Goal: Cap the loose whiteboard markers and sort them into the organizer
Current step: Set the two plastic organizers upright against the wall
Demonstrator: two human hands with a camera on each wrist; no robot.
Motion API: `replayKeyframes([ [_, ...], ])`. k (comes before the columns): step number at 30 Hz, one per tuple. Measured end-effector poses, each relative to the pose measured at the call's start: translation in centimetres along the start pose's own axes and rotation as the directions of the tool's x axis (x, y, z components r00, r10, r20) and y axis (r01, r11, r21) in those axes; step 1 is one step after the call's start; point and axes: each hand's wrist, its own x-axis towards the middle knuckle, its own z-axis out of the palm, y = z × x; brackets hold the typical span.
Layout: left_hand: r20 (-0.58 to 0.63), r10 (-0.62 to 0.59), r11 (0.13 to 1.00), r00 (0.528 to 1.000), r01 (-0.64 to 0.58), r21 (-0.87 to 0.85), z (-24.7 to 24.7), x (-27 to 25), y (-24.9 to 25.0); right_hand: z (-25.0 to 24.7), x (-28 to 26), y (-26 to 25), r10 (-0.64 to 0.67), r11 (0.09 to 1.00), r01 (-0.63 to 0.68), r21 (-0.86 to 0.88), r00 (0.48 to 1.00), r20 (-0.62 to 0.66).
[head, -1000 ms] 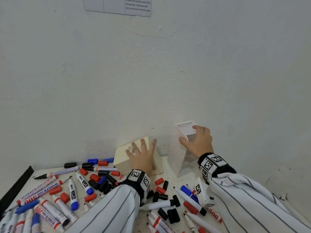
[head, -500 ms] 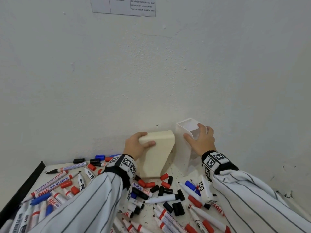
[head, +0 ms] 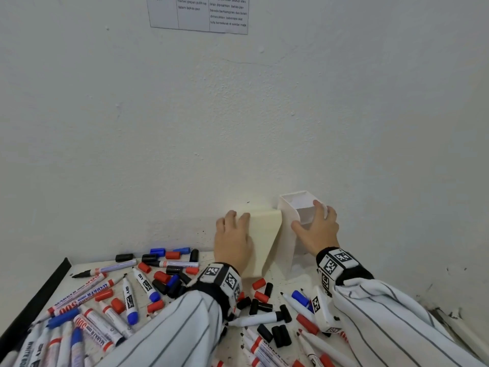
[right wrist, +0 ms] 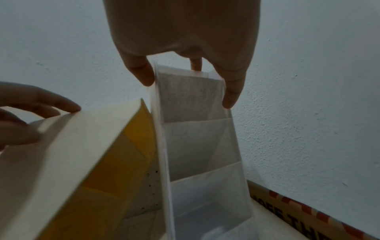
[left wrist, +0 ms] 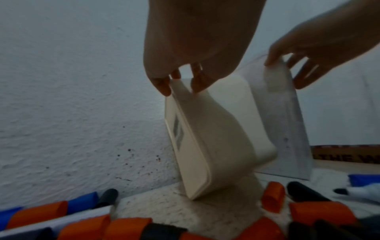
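L hand [head: 232,239] grips top edge of cream organizer [head: 264,245], fingers curled over the rim; unit tilted, resting on its lower edge on tabletop [head: 275,276] by the wall [head: 238,115]. R hand [head: 316,229] grips rim of white organizer [head: 287,229] — thumb on one side wall, fingers on the other; stepped compartments visible in R wrist view. The two units stand side by side, touching or nearly so. Loose markers [head: 127,300] and caps [head: 260,290] — red, blue, black — scattered on tabletop in front and to the left, none in either organizer as far as visible. Printed sheet [head: 198,13] on wall above.
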Motion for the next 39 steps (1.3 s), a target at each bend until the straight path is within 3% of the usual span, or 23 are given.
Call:
replayKeyframes([
  [4, 0.133, -0.134, 0.991, 0.982, 0.129, 0.044, 2.8, -0.9, 1.6, 0.4, -0.3, -0.1, -0.010, 1.000, 0.010, 0.025, 1.000, -0.029],
  [8, 0.115, -0.217, 0.975, 0.969, 0.209, 0.079, 4.4, -0.6, 2.4, 0.3, -0.1, 0.3, 0.005, 0.988, 0.005, 0.153, 0.998, -0.064],
  [10, 0.169, -0.255, 0.966, 0.952, 0.245, 0.077, 4.0, -0.5, 2.9, 0.4, -0.1, 0.8, 0.009, 0.982, 0.000, 0.187, 0.999, -0.045],
  [14, 0.268, -0.193, 0.980, 0.944, 0.197, 0.012, 2.7, -0.5, 2.6, 0.3, -0.3, 1.4, 0.070, 0.959, -0.069, 0.274, 0.998, 0.006],
  [18, 0.194, -0.077, 0.985, 0.978, 0.104, -0.134, 1.9, 0.2, 0.8, 0.5, -0.1, 1.3, 0.089, 0.955, -0.089, 0.283, 0.996, 0.013],
  [21, 0.249, -0.121, 0.966, 0.961, 0.172, -0.194, 2.0, 0.1, 0.4, 0.9, -0.3, 1.1, 0.109, 0.946, -0.107, 0.306, 0.994, 0.009],
  [25, 0.336, -0.243, 0.958, 0.910, 0.280, -0.067, 2.3, 0.1, 0.2, 1.4, -0.3, 1.0, 0.116, 0.945, -0.109, 0.309, 0.993, -0.005],
  [31, 0.354, -0.279, 0.960, 0.893, 0.256, 0.109, 2.7, 0.2, 1.3, 1.2, -0.2, 1.0, 0.102, 0.948, -0.099, 0.304, 0.995, 0.008],
  [39, 0.216, -0.239, 0.921, 0.946, 0.292, -0.257, 2.6, -0.3, -0.8, 1.3, -0.3, 1.4, 0.090, 0.956, -0.088, 0.279, 0.996, 0.003],
])
